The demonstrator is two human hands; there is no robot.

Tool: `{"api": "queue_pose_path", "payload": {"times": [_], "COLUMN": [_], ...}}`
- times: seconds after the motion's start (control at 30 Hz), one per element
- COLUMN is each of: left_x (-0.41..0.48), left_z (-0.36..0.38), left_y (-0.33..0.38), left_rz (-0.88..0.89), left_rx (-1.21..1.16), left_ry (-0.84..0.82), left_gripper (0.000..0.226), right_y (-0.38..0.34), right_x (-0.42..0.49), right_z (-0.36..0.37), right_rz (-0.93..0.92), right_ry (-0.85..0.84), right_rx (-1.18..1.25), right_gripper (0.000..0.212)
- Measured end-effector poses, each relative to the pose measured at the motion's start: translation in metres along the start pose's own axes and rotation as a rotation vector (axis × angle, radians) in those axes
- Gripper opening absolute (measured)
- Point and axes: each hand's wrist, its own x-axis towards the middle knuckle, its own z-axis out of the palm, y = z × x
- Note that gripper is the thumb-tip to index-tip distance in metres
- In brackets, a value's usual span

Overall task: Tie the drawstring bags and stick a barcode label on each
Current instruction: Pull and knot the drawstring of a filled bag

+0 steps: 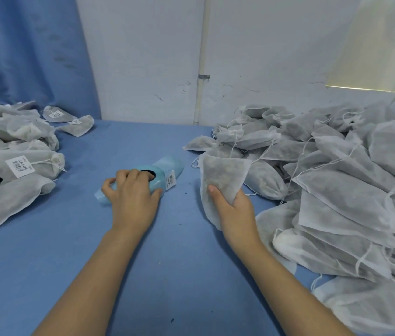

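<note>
My left hand [132, 197] lies over a light blue roll of barcode labels [161, 174] on the blue table, its fingers curled round the roll's near end. A white barcode label [170, 181] sticks out at the roll's right side. My right hand [234, 209] grips the lower part of a grey non-woven drawstring bag [220, 180], thumb on its front. The bag stands tilted with its open mouth up, at the left edge of the untied pile.
A big heap of untied grey bags [332, 190] with loose white strings fills the right side. At the left lies a pile of tied bags with barcode labels [19, 166]. Blue table cloth [143, 263] spreads between them; a white wall stands behind.
</note>
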Motion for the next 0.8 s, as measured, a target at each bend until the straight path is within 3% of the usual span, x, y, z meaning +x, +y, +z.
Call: {"api": "queue_pose_path", "payload": {"times": [0.1, 0.2, 0.3, 0.37, 0.43, 0.57, 0.7, 0.8], "left_x": [-0.002, -0.01, -0.028, -0.041, -0.051, -0.058, -0.057, -0.057], "left_z": [-0.005, -0.012, -0.018, -0.021, -0.021, -0.016, -0.013, -0.013], "left_y": [0.002, 0.013, 0.038, 0.059, 0.075, 0.078, 0.067, 0.067], "left_rz": [0.024, 0.136, 0.29, 0.195, -0.02, -0.275, -0.425, -0.428], "left_rx": [0.038, 0.037, -0.144, -0.477, -0.77, -1.116, -1.312, -1.438], "left_ry": [-0.002, 0.045, 0.055, -0.043, -0.179, -0.499, -0.501, -0.551], "left_gripper": [0.034, 0.048, 0.048, 0.037, 0.032, 0.021, 0.023, 0.03], "right_y": [-0.001, -0.004, -0.008, -0.01, -0.013, -0.019, -0.02, -0.021], "right_x": [0.0, 0.002, 0.001, 0.0, -0.002, -0.003, -0.004, -0.005], "right_z": [0.0, -0.002, -0.003, -0.003, -0.002, -0.002, -0.003, -0.002], "right_rz": [0.089, 0.189, 0.246, 0.251, 0.258, 0.31, 0.303, 0.312], "right_ry": [-0.005, -0.016, -0.018, -0.033, -0.048, -0.097, -0.088, -0.091], "right_rx": [0.06, 0.126, 0.213, 0.25, 0.298, 0.422, 0.398, 0.4], "right_gripper": [0.016, 0.007, 0.01, 0.008, 0.008, 0.011, 0.015, 0.021]}}
